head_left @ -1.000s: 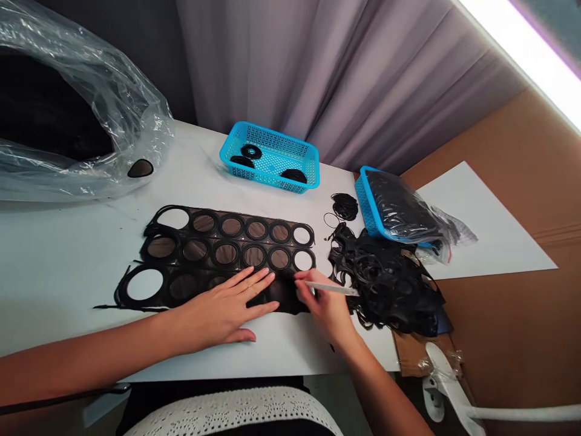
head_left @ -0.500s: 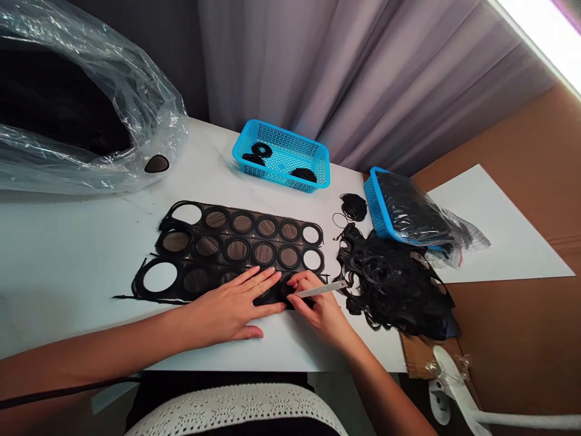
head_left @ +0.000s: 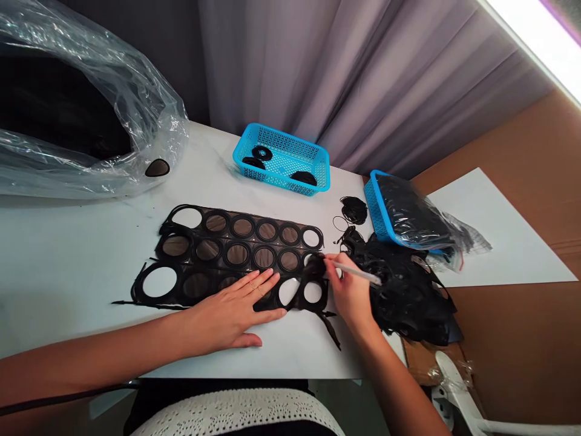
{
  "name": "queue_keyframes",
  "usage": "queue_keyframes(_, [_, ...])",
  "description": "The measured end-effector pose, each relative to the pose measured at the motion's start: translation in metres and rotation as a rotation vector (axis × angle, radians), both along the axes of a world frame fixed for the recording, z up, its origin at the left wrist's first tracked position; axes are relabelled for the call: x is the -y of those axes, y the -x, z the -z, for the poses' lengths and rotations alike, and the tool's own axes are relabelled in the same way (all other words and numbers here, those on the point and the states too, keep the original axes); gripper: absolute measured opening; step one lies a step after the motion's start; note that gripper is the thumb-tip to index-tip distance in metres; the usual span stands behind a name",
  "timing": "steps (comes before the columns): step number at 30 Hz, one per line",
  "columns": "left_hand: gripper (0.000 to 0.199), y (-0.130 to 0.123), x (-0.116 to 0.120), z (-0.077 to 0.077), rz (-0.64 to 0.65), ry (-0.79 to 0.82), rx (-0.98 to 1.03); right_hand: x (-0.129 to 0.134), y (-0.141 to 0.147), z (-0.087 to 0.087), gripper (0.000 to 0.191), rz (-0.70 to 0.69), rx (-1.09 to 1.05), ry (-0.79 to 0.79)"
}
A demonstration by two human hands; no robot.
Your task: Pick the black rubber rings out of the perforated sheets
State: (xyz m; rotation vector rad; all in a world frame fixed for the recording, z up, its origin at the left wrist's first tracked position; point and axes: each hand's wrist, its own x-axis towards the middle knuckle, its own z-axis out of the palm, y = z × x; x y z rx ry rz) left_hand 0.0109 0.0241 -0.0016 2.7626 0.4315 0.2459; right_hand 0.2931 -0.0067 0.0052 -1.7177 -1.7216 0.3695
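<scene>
My left hand (head_left: 240, 297) lies flat with fingers spread on a black rubbery sheet (head_left: 228, 268) with several rows of round rings. Some circles have dark, see-through centres; others show the white table. In my right hand (head_left: 351, 293), pinched between thumb and fingers, are slim silver tweezers (head_left: 356, 272). A blurred black piece (head_left: 313, 266) hangs at their tip over the sheet's right end. Below it, an open circle shows white, and a thin black strip (head_left: 331, 330) sticks out onto the table.
A blue basket (head_left: 281, 180) with black rings stands at the back. To the right lie a heap of black scraps (head_left: 408, 297), a bundle of thin black rings (head_left: 354, 210) and another blue basket (head_left: 381, 209) with a bagged black stack. A large clear plastic bag (head_left: 154, 121) fills the left.
My right hand has moved right and up with the tweezers, lifting a black piece from the bottom row and uncovering white circles. My left hand has stayed in place.
</scene>
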Motion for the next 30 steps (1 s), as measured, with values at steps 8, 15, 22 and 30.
queue_keyframes(8, [0.058, -0.019, -0.032, 0.007, -0.115, -0.086, 0.009, -0.043, 0.018, -0.004, 0.015, -0.298, -0.125, 0.154])
queue_keyframes(15, [0.058, -0.018, -0.037, 0.017, -0.118, -0.032, 0.029, -0.046, 0.019, -0.003, 0.018, -0.477, -0.211, 0.262])
queue_keyframes(22, [0.06, -0.018, -0.036, 0.016, -0.115, -0.045, 0.021, -0.048, 0.017, -0.005, 0.02, -0.499, -0.195, 0.288])
queue_keyframes(30, [0.067, -0.017, -0.035, 0.017, -0.127, -0.024, 0.015, -0.032, 0.027, 0.003, 0.014, -0.531, 0.061, 0.148])
